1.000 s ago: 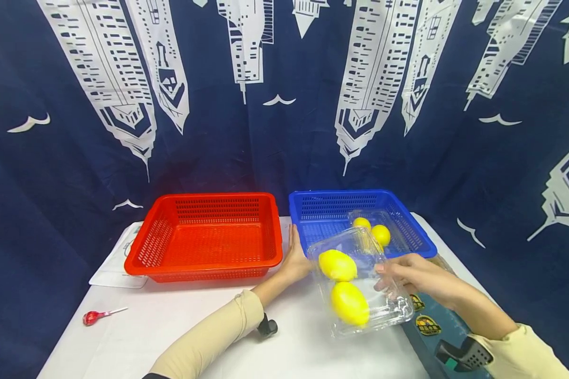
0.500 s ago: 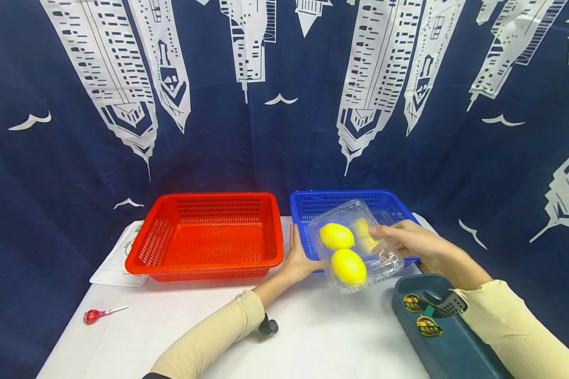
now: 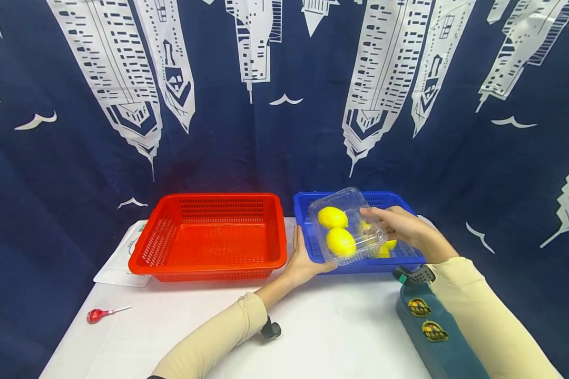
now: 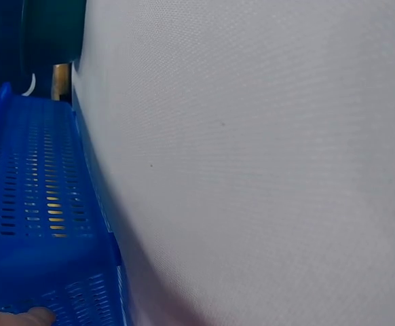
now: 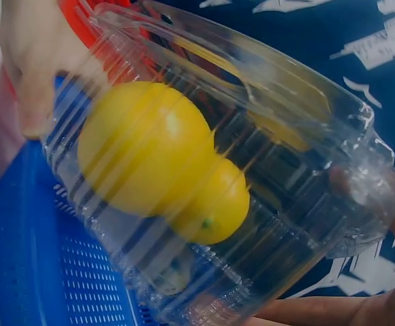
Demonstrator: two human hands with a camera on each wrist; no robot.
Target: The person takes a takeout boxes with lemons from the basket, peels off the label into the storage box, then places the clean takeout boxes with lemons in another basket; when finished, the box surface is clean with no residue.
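Observation:
My right hand (image 3: 400, 229) grips a clear plastic box (image 3: 348, 199) by its right side, tilted, over the blue basket (image 3: 374, 267). Inside the box are two lemons, a rear lemon (image 3: 332, 217) and a front lemon (image 3: 341, 242); the right wrist view shows them through the ribbed wall. Behind the box, more yellow fruit (image 3: 390, 245) lies in the basket, partly hidden. My left hand (image 3: 304, 266) rests at the basket's left front corner, its fingers straight along the side and the thumb near the front rim. In the left wrist view only a thumb (image 4: 38, 316) appears beside the blue wall.
A red basket (image 3: 207, 275) stands left of the blue one. On the white table (image 3: 341, 326) lies a red lollipop (image 3: 96, 315) at the left. A dark teal bin (image 3: 431, 316) with round stickers sits at the right, under my forearm. A patterned navy cloth (image 3: 256, 147) hangs behind.
My right hand has carried the box with lemons away from me, from above the table to over the blue basket. The left hand has stayed by the basket's corner.

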